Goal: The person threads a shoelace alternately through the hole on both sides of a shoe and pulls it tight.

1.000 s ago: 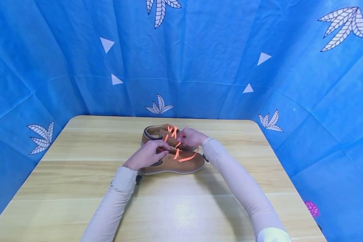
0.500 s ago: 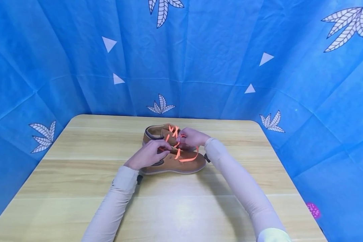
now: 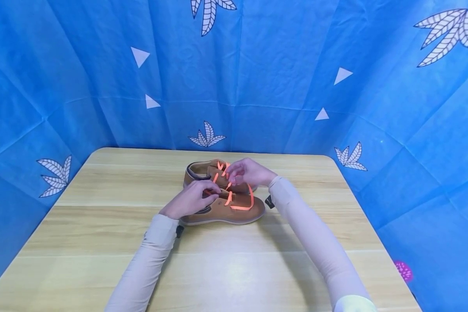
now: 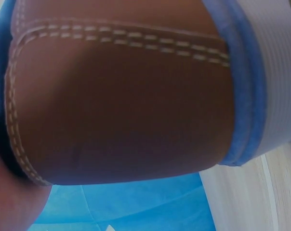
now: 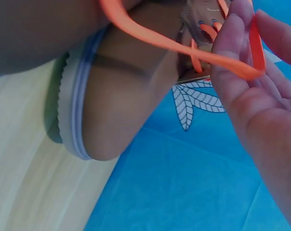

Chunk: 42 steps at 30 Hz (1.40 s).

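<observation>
Two brown shoes with orange laces lie side by side on the table, toes to the right. My left hand [image 3: 191,199] is over the opening of the near shoe [image 3: 226,212], its curled fingers and thumb gripping the upper by the eyelets. A bit of orange shows between them; their exact contact is hidden. Close up in the left wrist view is the stitched side of a shoe [image 4: 126,110]. Over the far shoe [image 3: 203,170], my right hand [image 3: 253,172] pinches an orange shoelace [image 5: 184,50] that loops round its fingers in the right wrist view.
The pale wooden table [image 3: 101,251] reaches around the shoes on all sides. A blue patterned curtain [image 3: 273,65] stands behind it and at both sides. The shoes sit towards the table's back edge.
My right hand has moved slightly up and right with the lace, and its fingers look more spread. The lace loop over the near shoe has shifted a little left. My left hand stays in place.
</observation>
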Each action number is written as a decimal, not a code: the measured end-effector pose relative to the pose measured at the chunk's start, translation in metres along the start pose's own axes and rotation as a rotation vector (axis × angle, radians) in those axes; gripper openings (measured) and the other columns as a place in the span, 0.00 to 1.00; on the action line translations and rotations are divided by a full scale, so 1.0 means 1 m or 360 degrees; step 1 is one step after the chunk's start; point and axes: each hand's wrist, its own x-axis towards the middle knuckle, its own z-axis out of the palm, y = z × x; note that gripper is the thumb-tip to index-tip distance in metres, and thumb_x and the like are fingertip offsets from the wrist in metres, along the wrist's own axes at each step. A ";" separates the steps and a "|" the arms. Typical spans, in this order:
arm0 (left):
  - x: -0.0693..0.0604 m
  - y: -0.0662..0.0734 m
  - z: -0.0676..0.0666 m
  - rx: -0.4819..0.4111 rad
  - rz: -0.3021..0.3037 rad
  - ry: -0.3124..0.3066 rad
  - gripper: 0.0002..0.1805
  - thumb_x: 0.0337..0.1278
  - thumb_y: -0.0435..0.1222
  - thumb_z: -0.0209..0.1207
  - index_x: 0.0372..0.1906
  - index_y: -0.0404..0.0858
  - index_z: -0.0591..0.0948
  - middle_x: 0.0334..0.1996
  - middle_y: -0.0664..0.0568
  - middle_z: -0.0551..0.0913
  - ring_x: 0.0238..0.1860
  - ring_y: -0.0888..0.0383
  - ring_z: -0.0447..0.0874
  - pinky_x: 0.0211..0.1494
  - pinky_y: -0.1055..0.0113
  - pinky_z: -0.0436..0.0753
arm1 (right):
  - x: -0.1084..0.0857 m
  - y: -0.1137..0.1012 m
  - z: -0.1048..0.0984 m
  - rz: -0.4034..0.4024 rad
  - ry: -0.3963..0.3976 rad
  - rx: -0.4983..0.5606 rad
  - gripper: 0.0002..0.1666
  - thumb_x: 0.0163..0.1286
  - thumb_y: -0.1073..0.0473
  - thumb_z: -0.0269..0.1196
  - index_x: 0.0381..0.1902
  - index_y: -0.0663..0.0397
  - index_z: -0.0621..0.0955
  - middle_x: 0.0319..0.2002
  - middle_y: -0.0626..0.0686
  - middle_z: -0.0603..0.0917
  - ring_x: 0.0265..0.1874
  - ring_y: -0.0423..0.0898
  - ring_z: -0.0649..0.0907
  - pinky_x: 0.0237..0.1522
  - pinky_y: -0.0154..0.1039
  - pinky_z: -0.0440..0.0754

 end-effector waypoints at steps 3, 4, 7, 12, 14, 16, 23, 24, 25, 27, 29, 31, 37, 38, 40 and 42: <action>0.000 -0.001 0.000 0.0004 0.0010 0.0007 0.07 0.67 0.34 0.65 0.48 0.42 0.87 0.44 0.52 0.89 0.46 0.58 0.86 0.54 0.57 0.87 | 0.000 -0.003 -0.001 -0.0014 -0.0060 -0.0053 0.23 0.65 0.77 0.64 0.58 0.62 0.83 0.40 0.55 0.89 0.40 0.44 0.87 0.51 0.36 0.86; 0.000 -0.001 0.000 0.0008 0.0015 0.0010 0.07 0.67 0.34 0.65 0.47 0.42 0.87 0.44 0.52 0.89 0.46 0.58 0.86 0.54 0.58 0.87 | 0.001 -0.004 -0.001 -0.0023 -0.0076 -0.0072 0.24 0.65 0.78 0.63 0.58 0.63 0.83 0.39 0.55 0.89 0.40 0.44 0.87 0.51 0.36 0.86; 0.000 -0.001 0.000 0.0013 0.0025 0.0020 0.07 0.67 0.33 0.65 0.47 0.42 0.87 0.43 0.52 0.89 0.45 0.59 0.86 0.53 0.58 0.87 | 0.003 -0.006 0.002 -0.0033 -0.0096 -0.0111 0.25 0.63 0.80 0.61 0.58 0.65 0.83 0.38 0.54 0.89 0.39 0.43 0.86 0.50 0.35 0.86; -0.001 0.000 -0.001 -0.0002 0.0021 -0.0001 0.08 0.67 0.34 0.65 0.48 0.42 0.87 0.44 0.52 0.89 0.45 0.58 0.86 0.53 0.59 0.87 | 0.005 -0.008 0.005 0.0001 -0.0077 -0.0136 0.23 0.64 0.78 0.62 0.56 0.64 0.84 0.44 0.59 0.89 0.41 0.44 0.85 0.50 0.35 0.85; -0.001 0.000 -0.001 -0.0006 0.0018 -0.0008 0.08 0.67 0.34 0.65 0.48 0.41 0.87 0.45 0.51 0.89 0.46 0.57 0.87 0.53 0.58 0.88 | 0.006 -0.007 0.006 0.0041 -0.0090 -0.0131 0.22 0.65 0.77 0.62 0.56 0.62 0.84 0.47 0.59 0.89 0.43 0.44 0.84 0.51 0.36 0.84; -0.001 0.000 0.000 -0.0004 0.0019 -0.0006 0.08 0.68 0.34 0.65 0.48 0.41 0.87 0.45 0.51 0.89 0.46 0.57 0.87 0.53 0.58 0.88 | 0.007 -0.006 0.007 0.0078 -0.0111 -0.0112 0.21 0.66 0.76 0.63 0.56 0.61 0.84 0.49 0.59 0.88 0.44 0.45 0.84 0.51 0.35 0.84; 0.001 0.001 0.000 0.0000 0.0021 0.0005 0.08 0.68 0.34 0.65 0.48 0.42 0.87 0.45 0.52 0.89 0.46 0.57 0.87 0.54 0.58 0.87 | 0.011 0.000 0.006 0.0144 -0.0179 0.0074 0.21 0.69 0.75 0.62 0.58 0.64 0.82 0.50 0.61 0.86 0.40 0.44 0.82 0.43 0.31 0.83; 0.001 0.001 0.000 0.0000 0.0020 0.0006 0.08 0.68 0.34 0.65 0.48 0.42 0.87 0.45 0.52 0.89 0.46 0.57 0.87 0.54 0.58 0.87 | 0.011 0.001 0.006 0.0156 -0.0180 0.0103 0.20 0.69 0.75 0.62 0.58 0.64 0.82 0.49 0.60 0.86 0.39 0.43 0.82 0.41 0.31 0.82; 0.001 0.000 0.001 0.0001 0.0021 0.0007 0.07 0.68 0.34 0.65 0.48 0.42 0.87 0.45 0.52 0.89 0.46 0.58 0.86 0.54 0.58 0.87 | 0.012 0.001 0.006 0.0165 -0.0180 0.0130 0.20 0.69 0.76 0.61 0.58 0.64 0.82 0.48 0.60 0.85 0.37 0.43 0.81 0.40 0.30 0.82; 0.000 -0.001 0.001 0.0003 0.0016 0.0011 0.07 0.68 0.34 0.65 0.48 0.42 0.87 0.45 0.52 0.89 0.46 0.58 0.86 0.54 0.58 0.87 | 0.013 0.002 0.007 0.0180 -0.0186 0.0156 0.19 0.70 0.76 0.60 0.57 0.65 0.82 0.45 0.57 0.85 0.35 0.42 0.81 0.38 0.30 0.81; 0.000 -0.001 0.001 0.0008 0.0014 0.0016 0.08 0.68 0.34 0.65 0.48 0.42 0.87 0.45 0.52 0.89 0.46 0.58 0.87 0.54 0.58 0.87 | 0.014 0.003 0.009 0.0193 -0.0205 0.0158 0.19 0.70 0.76 0.60 0.57 0.66 0.82 0.42 0.54 0.85 0.32 0.41 0.80 0.35 0.29 0.79; 0.000 -0.001 0.001 0.0010 0.0017 0.0020 0.08 0.67 0.34 0.65 0.48 0.41 0.87 0.45 0.52 0.89 0.46 0.58 0.87 0.54 0.58 0.87 | 0.015 0.003 0.011 0.0197 -0.0236 0.0137 0.18 0.70 0.76 0.59 0.56 0.67 0.81 0.38 0.51 0.84 0.30 0.40 0.79 0.34 0.29 0.77; 0.000 -0.001 0.002 0.0000 0.0023 0.0014 0.07 0.67 0.34 0.65 0.48 0.41 0.87 0.45 0.52 0.89 0.45 0.58 0.87 0.53 0.59 0.87 | 0.015 0.000 0.018 0.0205 -0.0255 0.0087 0.17 0.70 0.73 0.61 0.56 0.68 0.80 0.36 0.50 0.85 0.31 0.39 0.80 0.36 0.30 0.80; 0.000 -0.001 0.002 -0.0001 0.0023 0.0010 0.07 0.67 0.34 0.65 0.47 0.41 0.87 0.45 0.52 0.89 0.46 0.57 0.87 0.53 0.59 0.87 | 0.015 -0.001 0.019 0.0212 -0.0250 0.0087 0.17 0.70 0.72 0.61 0.56 0.68 0.80 0.37 0.50 0.86 0.32 0.39 0.82 0.37 0.29 0.81; 0.000 0.000 0.002 0.0010 0.0017 0.0002 0.07 0.67 0.34 0.65 0.47 0.41 0.88 0.46 0.51 0.88 0.48 0.56 0.87 0.56 0.57 0.87 | 0.014 -0.002 0.020 0.0223 -0.0236 0.0092 0.18 0.70 0.72 0.62 0.57 0.67 0.80 0.39 0.52 0.87 0.33 0.39 0.83 0.38 0.30 0.82; 0.000 0.001 0.002 0.0063 0.0001 -0.0002 0.07 0.67 0.35 0.66 0.46 0.42 0.89 0.48 0.52 0.87 0.51 0.55 0.85 0.59 0.56 0.86 | 0.014 -0.003 0.021 0.0231 -0.0222 0.0103 0.18 0.70 0.72 0.63 0.57 0.67 0.80 0.39 0.54 0.87 0.34 0.40 0.83 0.38 0.30 0.82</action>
